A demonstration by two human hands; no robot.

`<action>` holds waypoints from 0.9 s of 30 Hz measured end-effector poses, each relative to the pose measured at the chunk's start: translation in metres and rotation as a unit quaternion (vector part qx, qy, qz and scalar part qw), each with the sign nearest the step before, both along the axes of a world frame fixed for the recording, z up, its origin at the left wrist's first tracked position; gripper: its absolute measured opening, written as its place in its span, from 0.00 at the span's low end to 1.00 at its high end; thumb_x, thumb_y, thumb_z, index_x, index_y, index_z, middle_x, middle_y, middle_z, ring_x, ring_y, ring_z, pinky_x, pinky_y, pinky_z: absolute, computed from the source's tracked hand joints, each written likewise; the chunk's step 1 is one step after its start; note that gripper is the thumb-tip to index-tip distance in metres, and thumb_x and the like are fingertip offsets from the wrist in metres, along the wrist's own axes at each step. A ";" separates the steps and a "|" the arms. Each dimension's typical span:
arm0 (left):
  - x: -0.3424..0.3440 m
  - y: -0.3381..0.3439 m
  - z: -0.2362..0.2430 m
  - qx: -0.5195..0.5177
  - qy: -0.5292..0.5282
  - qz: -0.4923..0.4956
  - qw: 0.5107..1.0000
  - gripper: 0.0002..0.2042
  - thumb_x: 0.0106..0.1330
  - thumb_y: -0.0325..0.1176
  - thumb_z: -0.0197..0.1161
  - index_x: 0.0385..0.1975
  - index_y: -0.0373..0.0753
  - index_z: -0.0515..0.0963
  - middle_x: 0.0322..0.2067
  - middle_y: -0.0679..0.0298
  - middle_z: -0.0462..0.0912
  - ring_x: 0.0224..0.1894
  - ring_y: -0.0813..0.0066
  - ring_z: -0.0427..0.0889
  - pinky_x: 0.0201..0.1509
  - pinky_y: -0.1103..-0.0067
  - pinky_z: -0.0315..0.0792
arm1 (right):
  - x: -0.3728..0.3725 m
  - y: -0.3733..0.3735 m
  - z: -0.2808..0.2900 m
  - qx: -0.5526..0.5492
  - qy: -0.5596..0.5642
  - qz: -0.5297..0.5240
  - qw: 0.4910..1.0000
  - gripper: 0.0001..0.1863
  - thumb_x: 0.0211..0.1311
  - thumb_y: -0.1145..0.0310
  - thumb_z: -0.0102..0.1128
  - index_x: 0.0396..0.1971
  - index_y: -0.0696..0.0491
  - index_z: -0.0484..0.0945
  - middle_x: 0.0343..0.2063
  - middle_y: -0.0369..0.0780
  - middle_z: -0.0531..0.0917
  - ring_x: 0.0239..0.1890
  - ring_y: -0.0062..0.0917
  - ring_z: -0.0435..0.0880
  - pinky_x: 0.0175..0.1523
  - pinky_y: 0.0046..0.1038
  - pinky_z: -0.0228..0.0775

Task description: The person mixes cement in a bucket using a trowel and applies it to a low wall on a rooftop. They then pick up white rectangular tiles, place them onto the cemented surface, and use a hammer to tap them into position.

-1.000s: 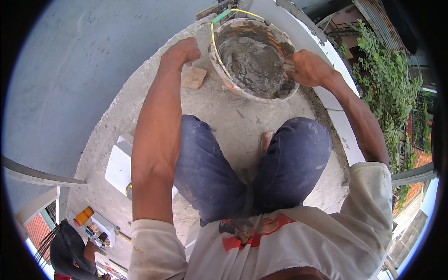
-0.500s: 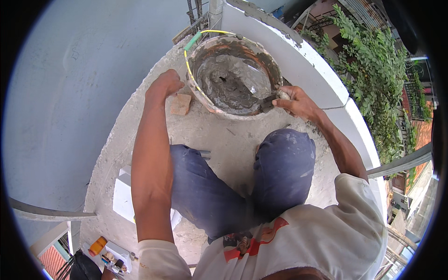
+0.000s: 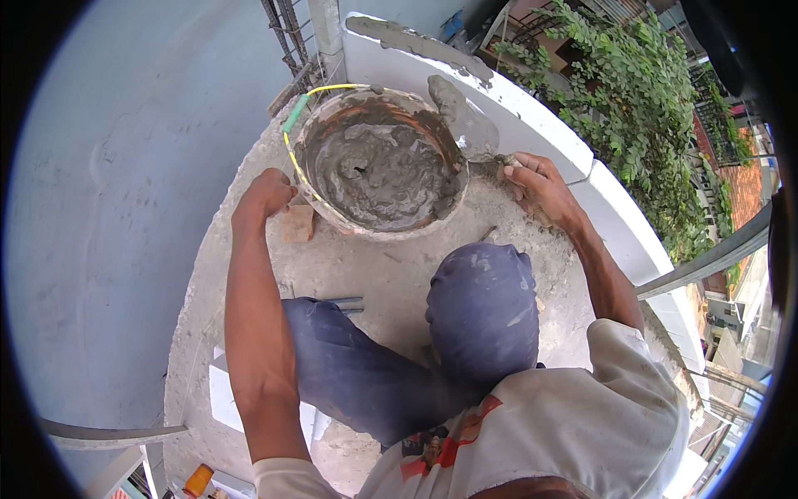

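A round bucket (image 3: 432, 222) stands ahead of me, its rim smeared with grey. Wet mortar (image 3: 384, 179) fills much of its inside, and its yellow wire handle with a green grip (image 3: 295, 114) leans to the left. In my right hand (image 3: 542, 185) is the handle of a trowel (image 3: 475, 133). The blade carries a lump of mortar and lies just past the bucket's right rim, beside the white wall. My left hand (image 3: 270, 193) is closed beside the bucket's left side; its fingers curl inward, hiding anything in them.
A low curved white block wall (image 3: 540, 125) with mortar on its top runs along the right. Steel bars (image 3: 287, 33) rise behind the bucket. A brick piece (image 3: 298, 224) lies near my left hand. White blocks (image 3: 223, 399) and an orange bottle (image 3: 198, 480) are at lower left.
The trowel has come up out of the bucket with mortar on its blade, over the right rim toward the wall. My left hand stays closed beside the bucket. The whole view has shifted slightly.
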State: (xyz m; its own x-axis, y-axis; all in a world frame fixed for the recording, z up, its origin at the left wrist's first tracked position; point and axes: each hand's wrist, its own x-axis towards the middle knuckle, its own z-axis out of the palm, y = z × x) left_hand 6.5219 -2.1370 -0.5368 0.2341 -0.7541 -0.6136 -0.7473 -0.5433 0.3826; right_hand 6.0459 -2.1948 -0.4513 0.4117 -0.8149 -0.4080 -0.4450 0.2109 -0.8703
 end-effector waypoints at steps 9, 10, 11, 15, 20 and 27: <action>-0.004 -0.007 -0.005 -0.043 0.005 0.003 0.999 0.14 0.62 0.24 0.58 0.44 0.28 0.87 0.36 0.44 0.90 0.40 0.54 0.91 0.50 0.62 0.79 | -0.014 -0.018 0.009 -0.488 0.482 0.019 0.728 0.22 0.67 0.71 0.59 0.60 0.59 0.76 0.42 0.49 0.81 0.49 0.43 0.84 0.44 0.44 0.84; -0.005 -0.008 -0.007 -0.054 0.004 0.002 0.999 0.15 0.61 0.23 0.58 0.44 0.28 0.87 0.36 0.44 0.90 0.40 0.54 0.91 0.51 0.62 0.79 | -0.016 -0.016 -0.003 -0.480 0.504 0.038 0.718 0.25 0.65 0.76 0.58 0.63 0.59 0.72 0.45 0.48 0.78 0.50 0.43 0.82 0.42 0.44 0.84; -0.006 -0.009 -0.008 -0.055 0.010 0.001 0.998 0.15 0.61 0.23 0.58 0.44 0.28 0.87 0.36 0.44 0.90 0.40 0.54 0.91 0.50 0.62 0.80 | -0.024 -0.014 -0.022 -0.510 0.490 0.048 0.705 0.30 0.62 0.80 0.58 0.67 0.59 0.69 0.44 0.47 0.75 0.50 0.42 0.80 0.42 0.44 0.83; -0.002 -0.009 -0.005 -0.016 0.017 -0.002 1.000 0.15 0.61 0.25 0.60 0.46 0.30 0.84 0.36 0.52 0.89 0.37 0.63 0.90 0.40 0.67 0.80 | -0.034 0.017 -0.058 -0.505 0.452 0.047 0.733 0.35 0.61 0.81 0.58 0.71 0.57 0.65 0.47 0.47 0.74 0.53 0.42 0.78 0.46 0.43 0.83; 0.001 -0.008 0.001 0.007 0.007 -0.009 1.000 0.15 0.59 0.23 0.62 0.47 0.31 0.84 0.37 0.55 0.89 0.36 0.66 0.89 0.35 0.69 0.81 | -0.037 0.056 -0.031 -0.436 0.411 0.018 0.800 0.34 0.65 0.78 0.60 0.72 0.56 0.66 0.49 0.47 0.74 0.52 0.44 0.78 0.49 0.44 0.81; -0.001 -0.012 -0.015 -0.040 0.006 -0.015 0.999 0.11 0.61 0.25 0.63 0.40 0.28 0.85 0.33 0.49 0.89 0.38 0.58 0.90 0.42 0.64 0.80 | 0.015 0.003 -0.080 -0.496 0.403 -0.021 0.769 0.38 0.62 0.83 0.55 0.75 0.58 0.61 0.49 0.51 0.73 0.51 0.46 0.77 0.52 0.45 0.78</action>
